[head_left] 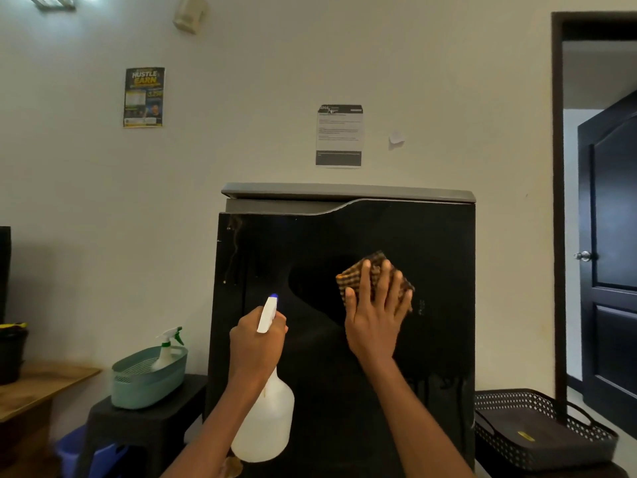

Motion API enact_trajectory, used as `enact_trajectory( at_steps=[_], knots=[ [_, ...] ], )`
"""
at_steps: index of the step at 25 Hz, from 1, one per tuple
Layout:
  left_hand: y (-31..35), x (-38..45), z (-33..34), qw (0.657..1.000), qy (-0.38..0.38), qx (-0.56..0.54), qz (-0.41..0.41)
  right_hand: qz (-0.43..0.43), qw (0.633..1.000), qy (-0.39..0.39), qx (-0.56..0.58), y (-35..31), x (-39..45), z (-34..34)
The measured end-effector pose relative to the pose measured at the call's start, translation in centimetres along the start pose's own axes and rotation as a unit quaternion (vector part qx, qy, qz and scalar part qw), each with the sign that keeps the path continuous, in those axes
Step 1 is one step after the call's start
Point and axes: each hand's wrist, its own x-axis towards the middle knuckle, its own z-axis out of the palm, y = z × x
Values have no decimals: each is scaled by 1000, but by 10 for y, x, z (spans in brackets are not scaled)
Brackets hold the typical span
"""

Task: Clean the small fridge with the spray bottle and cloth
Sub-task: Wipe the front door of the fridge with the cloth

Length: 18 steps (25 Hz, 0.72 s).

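Observation:
The small black fridge (437,243) stands against the wall in front of me, door closed, grey top edge. My left hand (256,343) grips the neck of a white spray bottle (265,426), its blue-tipped nozzle pointing at the door. My right hand (375,319) lies flat with fingers spread, pressing a brown checked cloth (358,270) against the middle of the fridge door. Most of the cloth is covered by my fingers.
A teal basket (144,384) holding a second spray bottle (169,346) sits on a dark stool (144,422) to the left. A wooden table (38,381) is at far left. A dark perforated tray (537,429) lies at right, below an open dark door (610,236).

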Motion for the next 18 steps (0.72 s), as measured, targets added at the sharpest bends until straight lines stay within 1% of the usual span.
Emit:
enact_trajectory(
  at_steps=[1,2,3,4,6,7,8,9,12,15,18],
  knots=[
    [0,3,-5,1000,3,7,4,-68,997,13,-36,7,22,-6],
    [-2,5,-10,1000,3,12,5,-89,995,28,-48,10,44,-12],
    [-2,6,-15,1000,0,15,5,-67,996,42,-39,9,63,-16],
    [-4,7,-20,1000,-2,16,4,-12,998,52,-15,3,79,-18],
    [-9,8,-33,1000,7,17,3,120,990,67,39,-28,97,-16],
    [-12,8,-40,1000,14,17,-1,158,983,68,59,-46,101,-15],
    [-15,9,-48,1000,20,18,-2,167,981,67,72,-65,102,-12],
    [-16,10,-54,1000,23,20,-3,142,985,69,71,-78,100,-9],
    [-23,14,-74,999,30,29,-6,6,997,63,38,-118,86,11],
    [-26,15,-87,999,34,35,-7,-91,994,49,32,-162,79,26],
    [-24,17,-98,998,46,41,-3,-189,982,-3,-3,-205,77,41]
  ],
)
